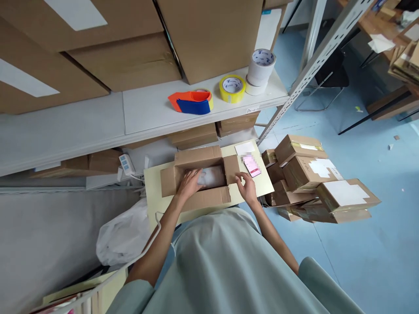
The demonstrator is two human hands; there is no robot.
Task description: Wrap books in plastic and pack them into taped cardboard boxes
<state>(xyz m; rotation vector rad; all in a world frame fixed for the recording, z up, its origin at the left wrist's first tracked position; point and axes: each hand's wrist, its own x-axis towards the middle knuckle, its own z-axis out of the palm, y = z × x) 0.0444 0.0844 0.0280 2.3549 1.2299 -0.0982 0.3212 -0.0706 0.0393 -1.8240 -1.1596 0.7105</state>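
Observation:
An open cardboard carton [201, 199] sits on a cream-coloured small table [155, 187], its flaps folded outward. Inside lies a pale package in translucent wrapping [213, 176]; its contents cannot be made out. My left hand [190, 184] reaches into the carton at its left end, fingers stretched over the package's left side. At the other end, my right hand [246, 187] has its thumb and bent fingers closed at the edge of the right flap [231, 169]. Beside that flap lies a phone with a pink screen [252, 165], near a white paper [245, 148].
A shelf [147, 113] ahead holds large cartons [222, 39], an orange-and-blue tape dispenser [191, 102], yellow tape [232, 89] and white rolls [261, 69]. Stacked parcels [307, 172] stand at right by a metal post [304, 83]. A white plastic bag [122, 235] and power strip [127, 165] are left.

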